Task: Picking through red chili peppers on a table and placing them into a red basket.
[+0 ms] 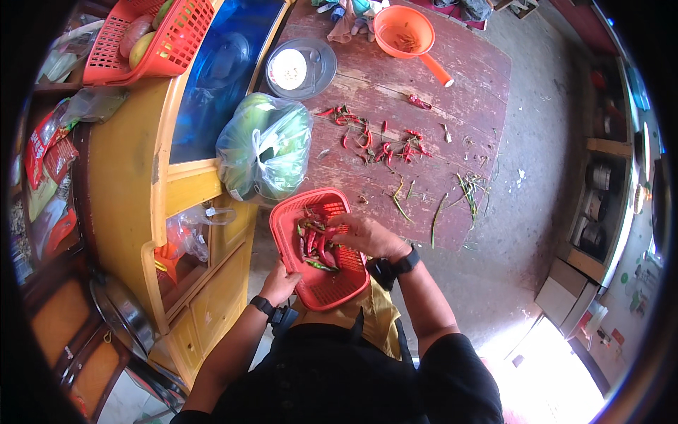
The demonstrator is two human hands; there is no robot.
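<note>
A red plastic basket [328, 297] with perforated walls is held in front of my body, tilted towards me. My left hand [280, 283] grips its left rim, thumb over the edge. Red chili peppers, some dark or green [320, 265], lie inside it. My right hand [365, 236] reaches over the right rim, its fingertips at the peppers. Whether a pepper is pinched between those fingers is hidden. Beyond the basket, small red chilies [389, 151] and green stems lie scattered on a worn reddish wooden table [360, 185].
An orange handled scoop [405, 32] and a plate with a white bowl [290, 69] stand farther back. A knotted plastic bag of green produce [265, 148] sits at the table's left, beside a yellow cabinet [127, 175]. Another red basket [143, 47] with round produce rests on top.
</note>
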